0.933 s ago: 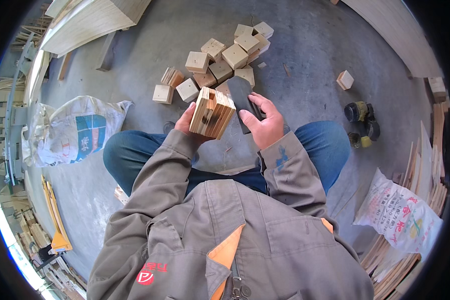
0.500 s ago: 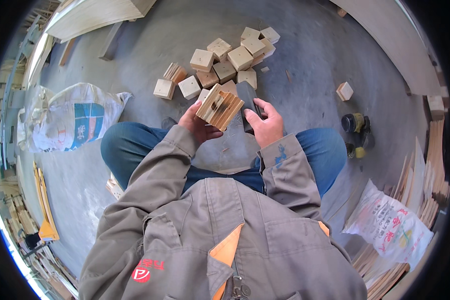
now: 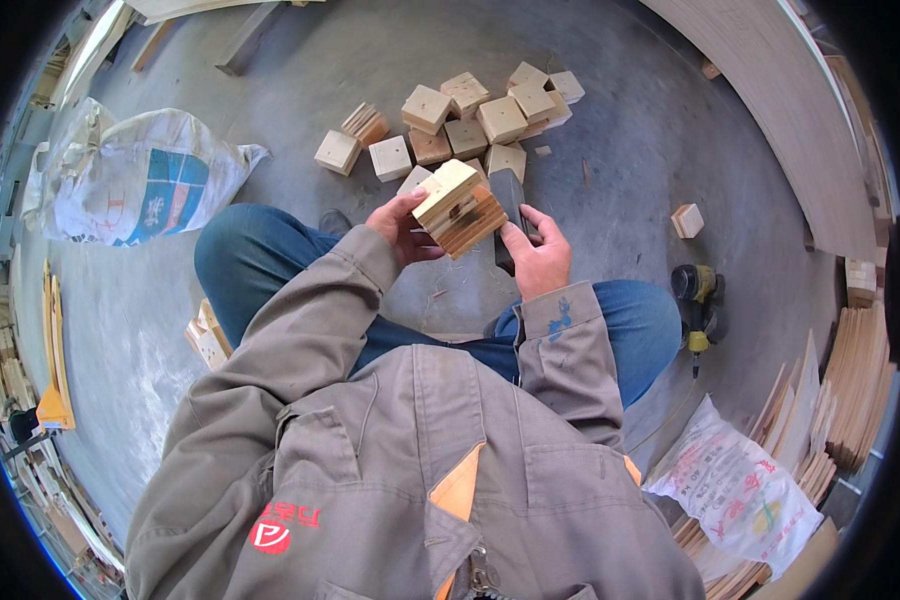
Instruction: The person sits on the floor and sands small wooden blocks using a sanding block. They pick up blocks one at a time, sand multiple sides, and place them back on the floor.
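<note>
My left hand and my right hand hold a layered wooden block between them, above my knees. The left hand's fingers wrap the block's left side. The right hand's fingers touch its right lower edge and lie over a dark object on the floor behind it. A pile of several pale wooden cubes lies on the grey concrete floor just beyond the held block.
A white printed sack lies at the left. A single cube and a yellow-black power tool sit at the right. Thin wood sheets and another printed bag are at lower right. Small blocks lie under my left leg.
The held block has been turned between my hands, and both hands have shifted slightly. My head has moved, so the whole scene has shifted in view.
</note>
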{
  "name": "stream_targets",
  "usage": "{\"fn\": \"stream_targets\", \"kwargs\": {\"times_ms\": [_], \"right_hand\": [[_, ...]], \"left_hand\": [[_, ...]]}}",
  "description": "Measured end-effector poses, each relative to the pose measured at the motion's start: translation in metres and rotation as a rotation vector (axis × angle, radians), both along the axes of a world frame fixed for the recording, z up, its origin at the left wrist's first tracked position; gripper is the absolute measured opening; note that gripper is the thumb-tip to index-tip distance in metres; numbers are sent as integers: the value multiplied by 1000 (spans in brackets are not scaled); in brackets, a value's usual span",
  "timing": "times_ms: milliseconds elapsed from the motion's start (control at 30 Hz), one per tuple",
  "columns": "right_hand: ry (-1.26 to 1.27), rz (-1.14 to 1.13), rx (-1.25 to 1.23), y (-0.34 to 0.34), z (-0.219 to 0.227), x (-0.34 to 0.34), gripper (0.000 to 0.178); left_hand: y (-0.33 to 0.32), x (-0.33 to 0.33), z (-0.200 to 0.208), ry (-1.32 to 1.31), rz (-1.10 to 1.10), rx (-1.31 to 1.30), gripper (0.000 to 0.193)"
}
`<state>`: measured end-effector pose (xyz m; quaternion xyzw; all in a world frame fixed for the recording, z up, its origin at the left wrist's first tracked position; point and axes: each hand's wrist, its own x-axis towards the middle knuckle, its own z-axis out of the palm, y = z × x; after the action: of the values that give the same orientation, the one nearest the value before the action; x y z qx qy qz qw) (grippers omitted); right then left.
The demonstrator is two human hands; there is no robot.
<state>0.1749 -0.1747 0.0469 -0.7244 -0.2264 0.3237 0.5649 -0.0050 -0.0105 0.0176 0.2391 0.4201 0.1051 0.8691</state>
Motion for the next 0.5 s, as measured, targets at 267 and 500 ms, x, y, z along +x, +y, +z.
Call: {"fn": "stream_targets", "kwargs": {"times_ms": [267,500], "right_hand": [[8,-1,-35,1,0,-1,47],[-42,8,-38,2,-5,1,45]], "left_hand": [[2,0,-2,40,1,9,62],[1,-1,1,54,-5,38,64]]}}
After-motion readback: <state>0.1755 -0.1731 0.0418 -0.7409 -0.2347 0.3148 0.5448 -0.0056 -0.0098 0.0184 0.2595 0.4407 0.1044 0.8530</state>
